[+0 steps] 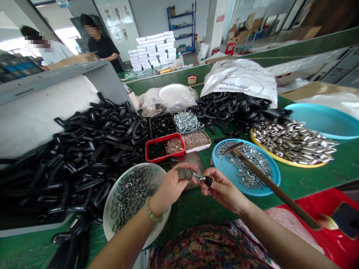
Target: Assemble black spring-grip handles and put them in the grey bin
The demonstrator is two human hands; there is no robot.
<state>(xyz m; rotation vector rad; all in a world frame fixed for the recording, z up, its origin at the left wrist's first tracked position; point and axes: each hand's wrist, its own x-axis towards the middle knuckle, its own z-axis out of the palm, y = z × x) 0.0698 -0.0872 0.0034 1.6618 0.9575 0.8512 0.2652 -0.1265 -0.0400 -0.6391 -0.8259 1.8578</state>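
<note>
Left hand [174, 184] pinching a small screw [198, 175]; right hand [223, 189] gripping a black cap [208, 181] at the screw's tip, both just in front of the red tray [165, 158], above the tabletop [305, 179].

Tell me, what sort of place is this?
Likely a small factory's assembly bench: heaps of black plastic handles, sorted metal rings and screws, stacked white boxes behind.

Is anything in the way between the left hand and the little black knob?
Only a small silver piece, pinched by the left hand, sits between it and the black knob that the right hand holds.
</note>
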